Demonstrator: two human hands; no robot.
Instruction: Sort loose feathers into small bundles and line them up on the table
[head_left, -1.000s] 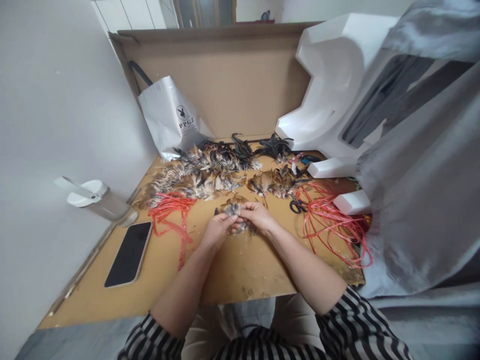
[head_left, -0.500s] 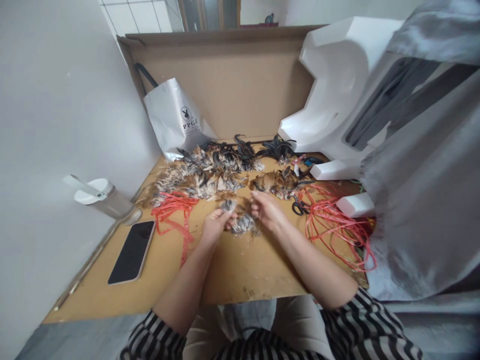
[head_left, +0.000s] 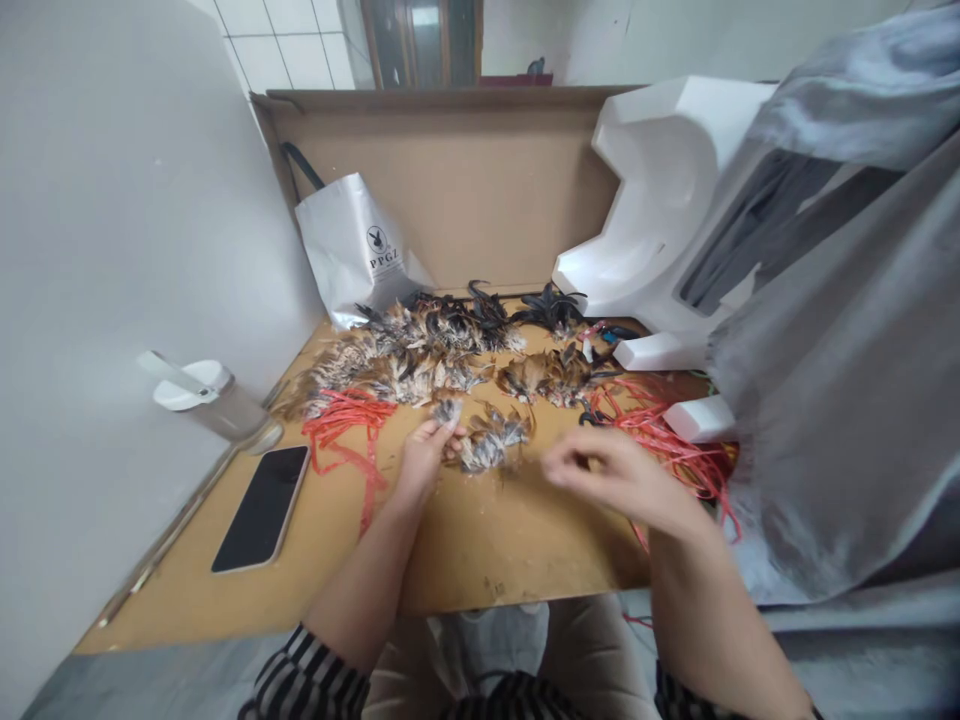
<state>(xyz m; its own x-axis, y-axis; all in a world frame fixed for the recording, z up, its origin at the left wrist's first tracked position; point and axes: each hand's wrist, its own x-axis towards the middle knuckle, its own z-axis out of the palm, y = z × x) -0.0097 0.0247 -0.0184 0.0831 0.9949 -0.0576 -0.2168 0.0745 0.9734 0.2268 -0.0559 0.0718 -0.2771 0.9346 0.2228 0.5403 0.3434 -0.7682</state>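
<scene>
Pinched in my left hand (head_left: 431, 450) is a small tuft of grey and brown feathers (head_left: 448, 410). Just to its right, a loose pile of grey-brown feathers (head_left: 491, 440) lies on the table. My right hand (head_left: 611, 470) is raised off to the right of that pile, near a tangle of red plastic strips (head_left: 675, 450). Its thumb and fingertips come together in a ring, somewhat blurred; whatever they hold, if anything, cannot be made out. Behind both hands spread bundles of brown feathers (head_left: 551, 372) and black feathers (head_left: 551, 308).
More red strips (head_left: 349, 412) lie left of my left hand. A phone (head_left: 262, 508) and a white lidded cup (head_left: 214, 400) stand along the left wall. At the back are a silver bag (head_left: 349, 245) and white foam (head_left: 652, 190); scissors (head_left: 592, 412) are partly hidden.
My right hand has moved away from the feather pile, toward me and to the right. My left hand stays nearly in place with its tuft. The view has tilted up slightly.
</scene>
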